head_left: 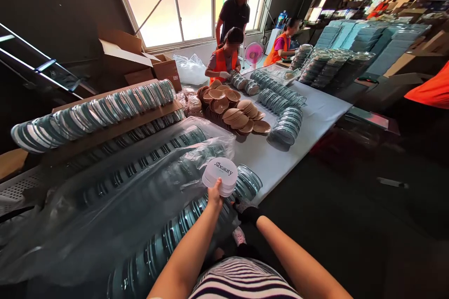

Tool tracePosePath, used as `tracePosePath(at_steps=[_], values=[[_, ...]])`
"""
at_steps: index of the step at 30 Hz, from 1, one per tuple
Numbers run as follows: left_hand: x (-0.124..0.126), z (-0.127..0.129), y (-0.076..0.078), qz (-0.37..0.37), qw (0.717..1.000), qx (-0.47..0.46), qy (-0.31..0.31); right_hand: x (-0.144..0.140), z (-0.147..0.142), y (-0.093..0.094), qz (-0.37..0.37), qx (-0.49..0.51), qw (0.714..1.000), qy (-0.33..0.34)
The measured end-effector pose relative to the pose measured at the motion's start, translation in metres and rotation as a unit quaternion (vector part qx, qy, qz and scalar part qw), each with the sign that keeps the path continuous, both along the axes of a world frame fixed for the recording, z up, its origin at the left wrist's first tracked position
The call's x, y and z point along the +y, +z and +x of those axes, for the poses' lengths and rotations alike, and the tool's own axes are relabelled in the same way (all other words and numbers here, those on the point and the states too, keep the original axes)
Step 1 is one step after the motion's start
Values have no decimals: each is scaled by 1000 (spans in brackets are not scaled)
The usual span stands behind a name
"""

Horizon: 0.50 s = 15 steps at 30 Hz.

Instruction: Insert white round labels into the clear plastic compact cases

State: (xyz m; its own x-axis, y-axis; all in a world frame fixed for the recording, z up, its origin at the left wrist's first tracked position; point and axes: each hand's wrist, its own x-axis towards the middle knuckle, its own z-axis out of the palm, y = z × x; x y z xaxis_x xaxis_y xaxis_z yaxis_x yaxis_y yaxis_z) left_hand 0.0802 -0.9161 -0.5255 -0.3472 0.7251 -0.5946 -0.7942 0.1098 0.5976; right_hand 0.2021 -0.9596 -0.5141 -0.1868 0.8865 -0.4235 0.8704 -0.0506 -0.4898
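Observation:
A small stack of white round cards (220, 173), the top one printed "beauty" in dark letters, is pinched in my bare left hand (215, 195), thumb on top. My right hand (244, 206) wears a dark dotted glove and is low, at the near edge of the table. It is close beside a row of round, shiny, clear-rimmed discs (248, 181); its fingertips are partly hidden, so I cannot tell whether it grips anything. That row of discs runs from there down to the lower left, below my left forearm.
Clear plastic sheeting (147, 168) covers more disc rows on the left. Brown round pieces (242, 117) are heaped on the white table (277, 163), near further disc rows (287, 126). Co-workers in orange vests (220, 61) sit across; another person stands. Cardboard boxes (129, 58) are behind.

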Motion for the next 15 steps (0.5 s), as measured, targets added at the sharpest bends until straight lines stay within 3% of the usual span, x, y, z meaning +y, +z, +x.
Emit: tracePosePath(at_steps=[4,9,12,15], values=[[-2,-2,6,6,1000,14,-7,6,8,24,62,-55,996,-38],[-28,-14,10,58,996,33,-64,20,21,39,175,71,972,-139],[-46,-21,13,82,990,68,-89,20,18,45,173,93,976,-90],[-58,-27,18,49,991,104,-65,10,5,54,249,71,966,-16]])
